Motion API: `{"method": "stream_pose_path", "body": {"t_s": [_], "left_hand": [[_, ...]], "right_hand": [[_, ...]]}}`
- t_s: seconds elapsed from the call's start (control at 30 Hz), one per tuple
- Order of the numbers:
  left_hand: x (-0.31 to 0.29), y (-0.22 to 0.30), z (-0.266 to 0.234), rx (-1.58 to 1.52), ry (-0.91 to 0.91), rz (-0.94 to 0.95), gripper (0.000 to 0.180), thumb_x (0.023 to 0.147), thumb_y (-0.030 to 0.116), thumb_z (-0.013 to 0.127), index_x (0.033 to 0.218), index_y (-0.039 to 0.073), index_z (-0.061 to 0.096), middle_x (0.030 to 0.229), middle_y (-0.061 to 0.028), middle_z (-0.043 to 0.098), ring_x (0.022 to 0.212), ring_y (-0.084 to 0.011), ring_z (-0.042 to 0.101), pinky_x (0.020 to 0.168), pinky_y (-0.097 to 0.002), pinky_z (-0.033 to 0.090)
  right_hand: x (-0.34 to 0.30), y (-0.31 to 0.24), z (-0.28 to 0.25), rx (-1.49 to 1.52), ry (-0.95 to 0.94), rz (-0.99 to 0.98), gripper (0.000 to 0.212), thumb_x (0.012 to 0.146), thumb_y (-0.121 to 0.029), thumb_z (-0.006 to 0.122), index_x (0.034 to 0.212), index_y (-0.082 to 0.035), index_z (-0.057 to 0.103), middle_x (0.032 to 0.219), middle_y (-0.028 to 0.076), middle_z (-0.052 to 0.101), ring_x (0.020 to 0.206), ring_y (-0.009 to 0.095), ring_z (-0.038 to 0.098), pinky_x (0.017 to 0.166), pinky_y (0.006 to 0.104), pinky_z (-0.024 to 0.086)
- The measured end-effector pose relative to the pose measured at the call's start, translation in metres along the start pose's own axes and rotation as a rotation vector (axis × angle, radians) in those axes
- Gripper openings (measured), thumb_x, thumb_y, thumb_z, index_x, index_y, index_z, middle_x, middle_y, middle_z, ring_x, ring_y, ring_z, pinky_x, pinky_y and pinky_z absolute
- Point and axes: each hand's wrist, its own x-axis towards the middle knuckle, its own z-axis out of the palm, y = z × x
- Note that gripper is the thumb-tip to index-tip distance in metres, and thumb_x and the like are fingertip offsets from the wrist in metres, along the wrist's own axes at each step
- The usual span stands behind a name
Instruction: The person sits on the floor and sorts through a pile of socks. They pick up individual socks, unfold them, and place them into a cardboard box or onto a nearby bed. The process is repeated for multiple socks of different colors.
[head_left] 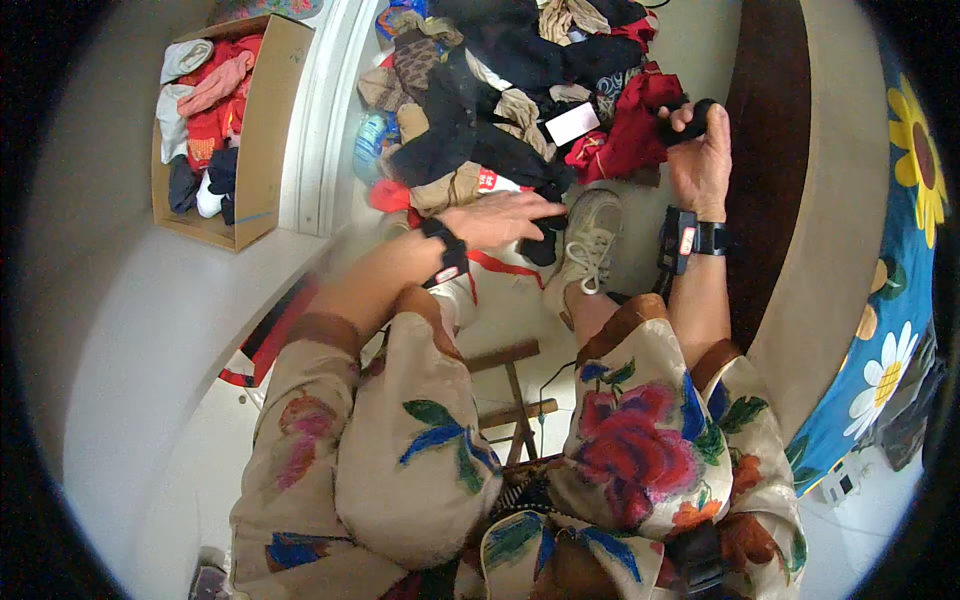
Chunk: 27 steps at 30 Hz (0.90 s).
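Note:
My right hand [700, 155] is raised at the upper right and grips a small black garment [690, 118], bunched between thumb and fingers. My left hand [505, 218] reaches forward with flat, spread fingers over the near edge of a clothes pile [520, 90] on the floor. Its fingertips touch a dark piece [545, 245] beside my shoe [588, 240]. Both wrists carry black bands. The pile mixes black, red, beige and patterned clothes, with a white tag [572, 123] lying on top.
A cardboard box [262, 130] with folded red, pink, white and dark clothes stands at the upper left beyond a white door frame. A wooden stool [515, 395] is under me. A bed with a sunflower cover [900, 250] and a brown frame runs along the right.

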Motion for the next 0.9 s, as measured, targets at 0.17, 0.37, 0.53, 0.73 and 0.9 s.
{"method": "stream_pose_path", "body": {"t_s": [0.17,0.37,0.53,0.73,0.9], "left_hand": [[0.029,0.002,0.029,0.334,-0.008,-0.182,0.021,0.082,0.013,0.058,0.098,0.010,0.071,0.131,-0.0061,0.057,0.121,-0.0256,0.050,0.097,-0.0369,0.042],[-0.015,0.017,-0.027,-0.914,0.564,-0.616,0.014,0.089,0.000,0.060,0.102,-0.001,0.060,0.104,-0.0071,0.061,0.095,-0.0156,0.062,0.082,-0.0287,0.051],[-0.045,0.033,-0.078,-1.510,1.142,-0.409,0.028,0.090,-0.006,0.060,0.114,0.004,0.051,0.112,-0.0079,0.059,0.101,-0.0172,0.061,0.092,-0.0340,0.052],[-0.047,0.046,-0.102,-1.656,1.232,-0.244,0.043,0.093,-0.007,0.049,0.133,0.007,0.047,0.127,-0.0142,0.056,0.118,-0.0283,0.055,0.101,-0.0467,0.046],[-0.042,0.059,-0.117,-1.762,1.303,-0.135,0.035,0.094,-0.003,0.049,0.128,0.005,0.050,0.123,-0.0134,0.057,0.117,-0.0282,0.055,0.102,-0.0460,0.045]], "right_hand": [[-0.001,0.009,0.009,-0.029,-0.120,0.049,0.016,0.099,-0.024,0.056,0.099,-0.009,0.051,0.081,0.007,0.054,0.073,0.019,0.051,0.083,0.0430,0.050],[-0.006,0.010,0.017,0.033,-0.109,0.089,0.016,0.098,-0.022,0.058,0.100,-0.008,0.049,0.078,0.004,0.047,0.070,0.016,0.044,0.074,0.0380,0.048],[-0.022,0.012,0.043,-0.315,-0.235,0.145,0.027,0.088,-0.006,0.065,0.114,-0.004,0.060,0.073,-0.003,0.045,0.060,0.008,0.039,0.056,0.0239,0.034],[-0.039,0.010,0.071,-0.495,-0.450,0.415,0.038,0.093,-0.017,0.063,0.129,-0.006,0.059,0.100,0.001,0.064,0.062,0.003,0.043,0.048,0.0185,0.030],[-0.060,0.037,0.097,-0.520,-0.662,0.550,0.075,0.081,-0.013,0.076,0.147,-0.019,0.041,0.100,-0.002,0.059,0.061,0.003,0.044,0.049,0.0182,0.033]]}}
